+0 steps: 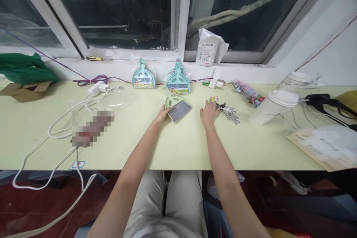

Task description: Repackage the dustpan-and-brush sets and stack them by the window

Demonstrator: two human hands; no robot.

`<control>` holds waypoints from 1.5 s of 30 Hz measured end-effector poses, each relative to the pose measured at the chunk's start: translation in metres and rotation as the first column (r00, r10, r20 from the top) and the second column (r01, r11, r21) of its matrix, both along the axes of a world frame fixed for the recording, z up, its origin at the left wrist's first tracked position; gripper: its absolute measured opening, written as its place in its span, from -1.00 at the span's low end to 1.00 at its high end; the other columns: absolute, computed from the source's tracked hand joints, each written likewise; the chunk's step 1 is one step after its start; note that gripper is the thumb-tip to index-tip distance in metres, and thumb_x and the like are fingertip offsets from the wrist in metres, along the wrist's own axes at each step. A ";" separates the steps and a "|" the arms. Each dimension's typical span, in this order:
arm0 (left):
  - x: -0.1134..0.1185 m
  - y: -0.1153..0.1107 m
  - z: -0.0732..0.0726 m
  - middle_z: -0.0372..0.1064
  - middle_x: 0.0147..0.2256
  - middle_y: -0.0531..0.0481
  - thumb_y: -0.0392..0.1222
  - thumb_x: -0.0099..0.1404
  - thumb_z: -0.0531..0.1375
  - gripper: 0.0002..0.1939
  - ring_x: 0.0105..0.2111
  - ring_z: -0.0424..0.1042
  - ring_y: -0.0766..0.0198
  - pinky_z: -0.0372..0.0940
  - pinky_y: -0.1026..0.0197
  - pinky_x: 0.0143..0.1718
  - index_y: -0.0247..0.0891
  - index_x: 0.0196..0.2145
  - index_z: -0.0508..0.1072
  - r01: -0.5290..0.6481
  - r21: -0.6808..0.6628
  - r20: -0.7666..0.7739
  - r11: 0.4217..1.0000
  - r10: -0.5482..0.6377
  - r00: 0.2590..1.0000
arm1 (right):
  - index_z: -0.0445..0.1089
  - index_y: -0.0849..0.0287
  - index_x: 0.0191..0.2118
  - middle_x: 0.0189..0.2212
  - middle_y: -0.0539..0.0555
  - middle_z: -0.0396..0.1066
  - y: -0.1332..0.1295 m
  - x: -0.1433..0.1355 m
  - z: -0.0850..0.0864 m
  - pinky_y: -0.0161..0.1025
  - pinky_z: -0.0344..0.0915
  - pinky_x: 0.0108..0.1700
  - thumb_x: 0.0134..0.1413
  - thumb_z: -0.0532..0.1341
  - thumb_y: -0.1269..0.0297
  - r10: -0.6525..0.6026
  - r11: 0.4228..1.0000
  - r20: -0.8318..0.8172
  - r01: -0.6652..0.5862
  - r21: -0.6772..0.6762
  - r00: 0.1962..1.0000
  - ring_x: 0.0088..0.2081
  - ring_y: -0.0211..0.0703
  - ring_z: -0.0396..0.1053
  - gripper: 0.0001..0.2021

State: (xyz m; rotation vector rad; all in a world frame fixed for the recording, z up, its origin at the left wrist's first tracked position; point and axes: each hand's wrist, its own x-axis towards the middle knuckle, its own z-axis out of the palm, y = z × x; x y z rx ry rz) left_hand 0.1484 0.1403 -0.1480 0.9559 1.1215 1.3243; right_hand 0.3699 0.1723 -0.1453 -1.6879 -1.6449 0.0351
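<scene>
My left hand (pixel 162 114) grips the left edge of a small light-green dustpan (pixel 170 100) with a brush, whose grey bristles (pixel 180 111) face up. The dustpan lies tilted just above or on the table; I cannot tell which. My right hand (pixel 208 114) rests on the table to its right, fingers spread. Its fingertips are at a small colourful card (pixel 214 98), partly hidden by them. Just right of that hand are some black ties (pixel 221 106) and a heap of silvery small pieces (pixel 231 114), too small to name.
Packaged blue dustpan sets (pixel 143 76) and a stack of similar sets (pixel 177 80) lean against the wall. White cables (pixel 52 126) loop at left. White lidded cups (pixel 275 108), a folded umbrella-like bundle (pixel 248 91) and a paper bag (pixel 326 147) are at right.
</scene>
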 end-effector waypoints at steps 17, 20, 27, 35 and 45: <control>-0.038 0.005 0.008 0.42 -0.12 -0.02 -0.14 0.19 0.17 -0.57 -0.25 0.44 0.24 0.36 0.25 -0.36 -0.07 0.03 0.30 -0.228 -0.099 0.043 0.969 0.233 0.972 | 0.40 0.11 0.01 0.12 0.16 0.34 -0.005 -0.007 -0.012 0.31 -0.46 0.29 0.18 0.03 0.46 0.259 0.962 0.247 -0.228 -0.149 0.934 0.15 0.00 0.22 -0.65; -0.040 0.006 0.007 0.40 -0.09 -0.03 -0.15 0.20 0.15 -0.55 -0.22 0.43 0.25 0.35 0.27 -0.38 -0.08 0.06 0.29 -0.246 -0.101 0.071 0.964 0.253 0.965 | 0.44 0.18 -0.04 0.17 0.21 0.27 0.000 -0.005 -0.015 0.26 -0.43 0.31 0.16 -0.04 0.56 0.219 0.971 0.235 -0.190 -0.142 0.947 0.25 -0.02 0.11 -0.60; -0.040 0.010 0.004 0.39 -0.06 -0.03 -0.12 0.21 0.14 -0.53 -0.18 0.44 0.23 0.37 0.26 -0.34 -0.05 0.10 0.25 -0.250 -0.087 0.009 0.964 0.251 0.968 | 0.36 0.25 0.08 0.20 0.30 0.23 -0.007 -0.033 -0.017 0.24 -0.22 0.27 0.24 0.08 0.28 0.266 0.947 0.142 -0.230 -0.225 0.954 0.26 0.16 0.07 -0.65; -0.037 0.007 0.006 0.39 -0.12 -0.03 -0.09 0.22 0.18 -0.54 -0.26 0.46 0.23 0.38 0.23 -0.35 -0.05 0.08 0.25 -0.248 -0.110 0.013 0.963 0.251 0.968 | 0.33 0.25 0.12 0.08 0.23 0.39 -0.004 -0.025 0.000 -0.13 0.16 0.16 0.25 -0.03 0.27 0.153 0.976 -0.322 -0.194 -0.101 0.934 0.10 -0.06 0.33 -0.59; -0.012 -0.003 0.007 0.42 -0.09 -0.06 -0.11 0.13 0.30 -0.48 -0.29 0.46 0.27 0.38 0.27 -0.37 -0.13 0.04 0.27 -0.061 0.016 0.117 0.998 0.059 0.991 | 0.11 0.06 0.29 0.36 0.09 -0.07 -0.045 -0.086 0.011 0.19 -0.43 0.35 0.28 0.00 0.17 0.582 0.807 -0.018 -0.580 -0.110 0.813 0.39 -0.04 -0.26 -0.51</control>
